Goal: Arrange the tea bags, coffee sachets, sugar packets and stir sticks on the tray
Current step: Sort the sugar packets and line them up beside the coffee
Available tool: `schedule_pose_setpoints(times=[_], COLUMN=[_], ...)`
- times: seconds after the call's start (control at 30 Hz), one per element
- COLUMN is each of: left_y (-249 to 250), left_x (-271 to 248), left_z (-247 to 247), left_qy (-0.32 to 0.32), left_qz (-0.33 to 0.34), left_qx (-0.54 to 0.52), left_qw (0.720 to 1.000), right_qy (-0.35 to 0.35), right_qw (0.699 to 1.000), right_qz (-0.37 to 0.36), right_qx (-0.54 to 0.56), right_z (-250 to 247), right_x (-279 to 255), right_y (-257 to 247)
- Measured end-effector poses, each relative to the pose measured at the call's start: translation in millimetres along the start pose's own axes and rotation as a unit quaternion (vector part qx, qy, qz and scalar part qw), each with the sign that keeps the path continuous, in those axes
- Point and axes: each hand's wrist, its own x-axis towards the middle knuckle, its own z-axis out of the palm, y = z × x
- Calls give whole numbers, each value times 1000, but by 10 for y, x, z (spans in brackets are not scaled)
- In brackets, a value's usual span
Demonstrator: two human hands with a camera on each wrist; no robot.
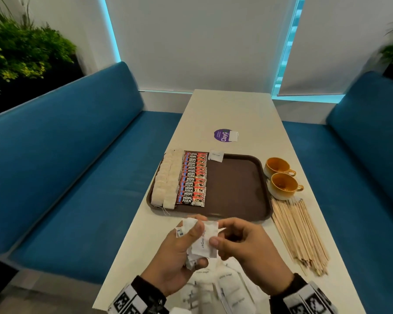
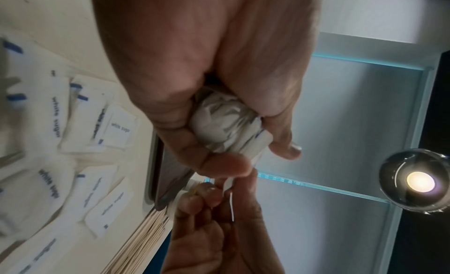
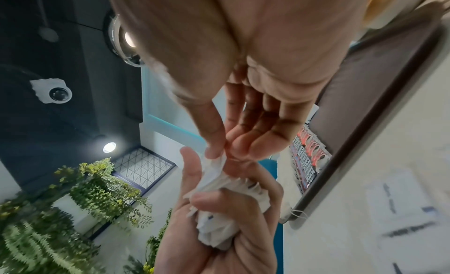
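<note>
My left hand (image 1: pixel 186 243) grips a bunch of white sugar packets (image 2: pixel 226 124) above the table's near end. My right hand (image 1: pixel 222 239) pinches one packet (image 1: pixel 205 240) of that bunch between thumb and forefinger. The brown tray (image 1: pixel 236 186) lies ahead. On its left side sit two rows of tea bags (image 1: pixel 166 177) and a row of red-and-black coffee sachets (image 1: pixel 193 177). One sugar packet (image 1: pixel 216 155) rests at the tray's far rim. Loose sugar packets (image 1: pixel 229 284) lie on the table under my hands. Wooden stir sticks (image 1: pixel 297 232) lie in a pile right of the tray.
Two orange cups (image 1: pixel 279 177) stand right of the tray, beyond the sticks. A purple round sticker (image 1: pixel 222 135) is on the white table (image 1: pixel 232 109) farther back. Blue benches (image 1: pixel 66 155) flank the table on both sides.
</note>
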Motion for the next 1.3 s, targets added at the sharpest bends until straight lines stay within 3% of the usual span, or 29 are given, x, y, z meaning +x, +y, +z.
schedule_pose_setpoints(times=[0.23,0.47,0.7,0.83,1.03,1.13,1.3], left_y=[-82,-129,-91,-72,-144,-137,-101], left_x=[-145,-151,-196,-218,-244,-240,-206], left_z=[-51,-34,20,-21,-48,-6,42], left_qy=[-47,38,53,61,-30,-69,-39], left_qz=[5,32,35,-56,-121,-107,-39], left_qx=[22,25,39,-25,-41,-25,58], left_qw=[999,998,997,996,991,992,997], right_qy=[33,15,55,80,36,22,-6], right_qw=[994,984,989,989,995,995,995], right_qz=[38,101,50,3,-72,-86,-84], right_qx=[96,147,124,122,62,36,55], right_z=[-3,33,-41,-149,-215,-223,-244], right_x=[-83,-200,-182,-174,-180,-170,-194], right_y=[74,72,111,45,0,47,87])
